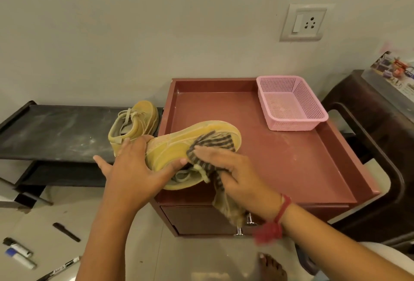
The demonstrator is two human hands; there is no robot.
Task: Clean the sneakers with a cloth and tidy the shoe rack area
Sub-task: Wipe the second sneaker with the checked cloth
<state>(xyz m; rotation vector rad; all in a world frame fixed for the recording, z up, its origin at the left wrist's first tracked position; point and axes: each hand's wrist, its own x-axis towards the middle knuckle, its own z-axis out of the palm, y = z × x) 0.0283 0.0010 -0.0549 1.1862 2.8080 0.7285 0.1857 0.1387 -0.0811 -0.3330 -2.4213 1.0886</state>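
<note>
A yellow sneaker is held on its side, sole facing up, over the left front of the reddish cabinet top. My left hand grips its heel end. My right hand presses a grey striped cloth flat against the sole near the toe, and the cloth's tail hangs down past the cabinet front. The second yellow sneaker stands upright on the dark shoe rack, just left of the cabinet.
A pink plastic basket sits at the cabinet's back right. A dark plastic chair stands to the right. Several markers lie on the tiled floor at the lower left. A bare foot shows below. A wall socket is above.
</note>
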